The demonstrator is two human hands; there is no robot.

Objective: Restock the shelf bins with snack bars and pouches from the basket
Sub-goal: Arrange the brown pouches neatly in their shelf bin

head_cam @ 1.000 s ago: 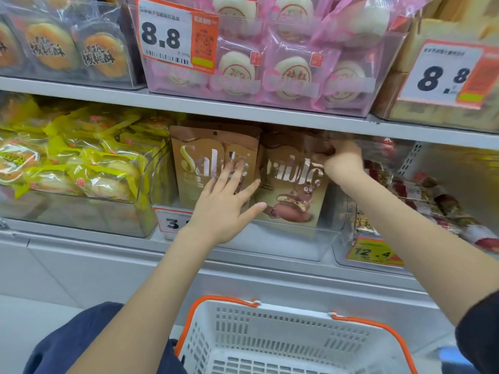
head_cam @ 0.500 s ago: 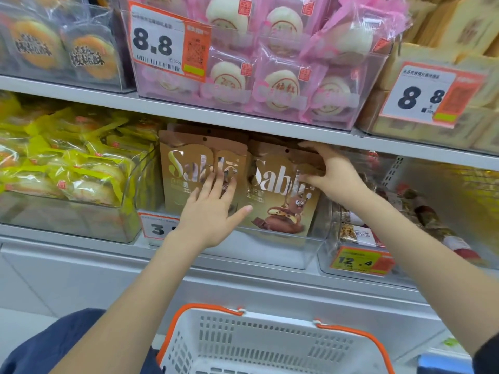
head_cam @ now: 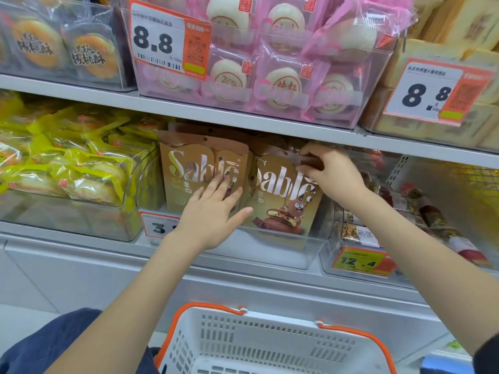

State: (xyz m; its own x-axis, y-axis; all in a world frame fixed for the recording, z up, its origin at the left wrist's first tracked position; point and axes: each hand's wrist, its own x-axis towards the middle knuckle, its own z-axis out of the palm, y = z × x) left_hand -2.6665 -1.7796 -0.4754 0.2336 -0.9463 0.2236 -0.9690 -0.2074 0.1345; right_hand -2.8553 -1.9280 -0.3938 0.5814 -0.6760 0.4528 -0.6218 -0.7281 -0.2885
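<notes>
Two brown "Sablé" pouches stand upright side by side in a clear shelf bin (head_cam: 272,252) on the middle shelf. My left hand (head_cam: 210,214) lies flat with straight fingers against the left pouch (head_cam: 186,174). My right hand (head_cam: 330,175) pinches the top right corner of the right pouch (head_cam: 280,201), which shows a cartoon animal. More brown pouches stand behind them, mostly hidden. Below, the white basket (head_cam: 272,344) with orange handles shows only its perforated walls; its bottom is out of view.
A bin of yellow-wrapped pastries (head_cam: 67,168) sits to the left and a bin of snack bars (head_cam: 421,220) with a 12.4 tag to the right. The upper shelf (head_cam: 243,120) carries pink-wrapped buns (head_cam: 280,76) close above the pouches. My blue-clad knee (head_cam: 48,344) is at lower left.
My right hand moved from the pouch's right edge to its top corner and now pinches it. The left hand stays flat on the left pouch. The camera drew slightly closer.
</notes>
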